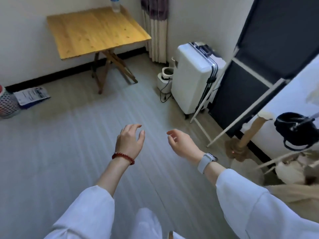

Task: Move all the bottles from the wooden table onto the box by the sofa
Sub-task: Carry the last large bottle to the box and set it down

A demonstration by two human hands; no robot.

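A clear plastic bottle (115, 4) with a blue label stands at the far corner of the wooden folding table (96, 34), its top cut off by the frame edge. My left hand (129, 139), with a red bead bracelet at the wrist, hovers over the floor with loosely curled fingers and holds nothing. To its right is my right hand (181, 143), a grey watch on its wrist, also loosely curled and holding nothing. Both hands are well short of the table. No sofa or box is in view.
A white suitcase (195, 78) stands by the right wall, with a small white appliance (164, 79) and its cable beside it. A dark folding screen (269, 54) and a rack with a black bag (295, 130) fill the right. A mesh bin (7, 102) and papers (32, 96) lie at left.
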